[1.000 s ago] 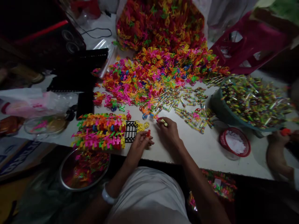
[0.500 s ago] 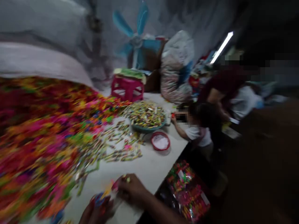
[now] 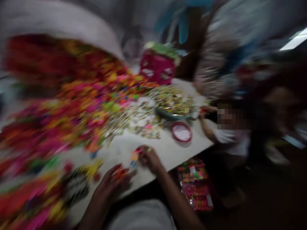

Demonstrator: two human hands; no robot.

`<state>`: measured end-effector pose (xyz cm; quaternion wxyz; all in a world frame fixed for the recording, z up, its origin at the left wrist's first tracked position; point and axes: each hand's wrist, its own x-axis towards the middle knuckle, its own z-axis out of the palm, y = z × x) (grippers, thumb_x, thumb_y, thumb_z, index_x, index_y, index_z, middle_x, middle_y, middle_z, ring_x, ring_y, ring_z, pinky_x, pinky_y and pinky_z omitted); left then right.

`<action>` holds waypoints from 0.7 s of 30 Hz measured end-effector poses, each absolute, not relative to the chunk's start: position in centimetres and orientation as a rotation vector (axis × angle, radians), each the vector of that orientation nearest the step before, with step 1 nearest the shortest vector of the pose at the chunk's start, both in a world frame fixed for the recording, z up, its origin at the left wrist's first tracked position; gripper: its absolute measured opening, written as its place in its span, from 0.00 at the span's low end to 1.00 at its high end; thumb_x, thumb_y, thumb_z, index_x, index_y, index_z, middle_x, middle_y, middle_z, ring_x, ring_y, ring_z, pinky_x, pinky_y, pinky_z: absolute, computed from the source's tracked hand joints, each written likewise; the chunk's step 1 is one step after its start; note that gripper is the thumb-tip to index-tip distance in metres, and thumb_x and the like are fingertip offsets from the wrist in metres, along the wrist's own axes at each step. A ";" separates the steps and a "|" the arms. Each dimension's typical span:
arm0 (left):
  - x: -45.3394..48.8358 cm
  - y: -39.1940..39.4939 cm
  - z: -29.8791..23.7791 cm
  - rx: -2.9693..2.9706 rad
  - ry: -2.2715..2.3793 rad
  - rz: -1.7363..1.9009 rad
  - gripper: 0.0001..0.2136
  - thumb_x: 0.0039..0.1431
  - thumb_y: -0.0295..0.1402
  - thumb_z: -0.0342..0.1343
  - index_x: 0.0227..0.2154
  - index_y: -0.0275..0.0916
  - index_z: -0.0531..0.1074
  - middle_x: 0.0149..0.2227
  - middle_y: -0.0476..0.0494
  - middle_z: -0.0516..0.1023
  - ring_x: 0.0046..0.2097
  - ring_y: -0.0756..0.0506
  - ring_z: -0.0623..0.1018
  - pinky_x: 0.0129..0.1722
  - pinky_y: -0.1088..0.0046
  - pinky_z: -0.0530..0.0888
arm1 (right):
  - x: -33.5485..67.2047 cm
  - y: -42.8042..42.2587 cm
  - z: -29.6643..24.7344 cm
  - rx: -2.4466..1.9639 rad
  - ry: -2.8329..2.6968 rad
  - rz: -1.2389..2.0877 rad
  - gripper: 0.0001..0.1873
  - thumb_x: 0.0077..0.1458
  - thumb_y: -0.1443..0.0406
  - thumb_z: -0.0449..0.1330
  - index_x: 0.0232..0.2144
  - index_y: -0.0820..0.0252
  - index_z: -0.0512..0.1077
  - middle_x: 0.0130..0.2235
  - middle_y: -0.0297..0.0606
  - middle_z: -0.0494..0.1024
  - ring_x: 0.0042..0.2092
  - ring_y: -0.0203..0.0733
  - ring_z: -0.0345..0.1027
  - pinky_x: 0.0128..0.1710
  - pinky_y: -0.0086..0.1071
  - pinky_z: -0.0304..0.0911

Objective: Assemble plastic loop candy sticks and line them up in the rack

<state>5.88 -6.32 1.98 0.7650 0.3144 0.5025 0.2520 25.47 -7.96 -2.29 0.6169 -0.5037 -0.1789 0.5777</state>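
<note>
The picture is smeared by head motion. My left hand [image 3: 112, 182] rests on the white table [image 3: 168, 153] near its front edge, fingers curled round a small orange-red plastic piece [image 3: 121, 172]. My right hand [image 3: 148, 158] sits just right of it, fingers pinched on a small coloured piece [image 3: 134, 158] that I cannot make out clearly. A big heap of bright plastic rings and toys [image 3: 79, 102] spreads over the table's left half, with scattered small wrapped sticks [image 3: 141, 123] beyond my hands.
A green basin of wrapped sticks [image 3: 174, 103] and a small red basket [image 3: 181, 131] stand at the table's right end. A pink stool [image 3: 157, 67] stands behind. A small person [image 3: 227, 134] is at the right edge. Bagged toys [image 3: 195, 182] lie on the floor.
The view swung up and to the right, then partly back to the left. My hands stayed close together at the table's front edge, each still holding a small piece.
</note>
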 end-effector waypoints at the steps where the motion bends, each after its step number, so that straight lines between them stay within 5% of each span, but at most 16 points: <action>1: 5.1 -7.1 2.4 0.590 1.033 0.561 0.30 0.46 0.45 0.66 0.52 0.44 0.68 0.50 0.39 0.77 0.51 0.33 0.77 0.52 0.53 0.74 | 25.6 -8.1 -2.2 -1.146 -0.377 1.303 0.17 0.44 0.53 0.68 0.27 0.61 0.76 0.19 0.26 0.63 0.18 0.24 0.50 0.16 0.19 0.45; 6: 1.5 -7.8 1.9 0.371 0.887 0.755 0.24 0.50 0.35 0.65 0.50 0.37 0.68 0.50 0.34 0.76 0.52 0.37 0.76 0.54 0.59 0.71 | 26.0 -6.2 -3.6 -1.129 -0.352 1.364 0.14 0.48 0.57 0.68 0.32 0.63 0.76 0.23 0.27 0.62 0.21 0.23 0.50 0.16 0.16 0.44; 11: -2.5 -11.5 -0.4 0.528 1.015 0.608 0.21 0.52 0.42 0.64 0.44 0.36 0.70 0.35 0.42 0.78 0.32 0.49 0.78 0.33 0.73 0.72 | 25.7 -7.5 -3.1 -1.120 -0.434 1.403 0.14 0.49 0.59 0.67 0.32 0.65 0.75 0.23 0.27 0.62 0.20 0.23 0.50 0.16 0.17 0.47; 15: -8.2 -14.2 -2.9 0.636 1.239 0.455 0.22 0.48 0.47 0.64 0.39 0.35 0.71 0.30 0.45 0.77 0.25 0.51 0.74 0.23 0.77 0.65 | 25.6 -7.5 -3.0 -1.144 -0.483 1.355 0.13 0.49 0.59 0.67 0.31 0.65 0.75 0.23 0.28 0.63 0.20 0.24 0.52 0.17 0.19 0.51; 18: -13.1 -15.6 -4.4 0.589 1.625 0.576 0.22 0.48 0.46 0.63 0.40 0.35 0.71 0.33 0.41 0.78 0.29 0.47 0.76 0.26 0.73 0.70 | 25.6 -7.0 -3.3 -1.151 -0.501 1.365 0.14 0.48 0.59 0.67 0.30 0.65 0.75 0.23 0.29 0.63 0.20 0.25 0.53 0.17 0.21 0.51; 21: -16.5 -16.1 -5.6 0.536 1.974 0.679 0.21 0.54 0.43 0.58 0.47 0.38 0.68 0.45 0.37 0.77 0.45 0.41 0.78 0.43 0.64 0.74 | 25.8 -6.9 -3.5 -1.176 -0.504 1.363 0.13 0.48 0.59 0.67 0.30 0.65 0.74 0.23 0.29 0.62 0.21 0.26 0.51 0.16 0.21 0.50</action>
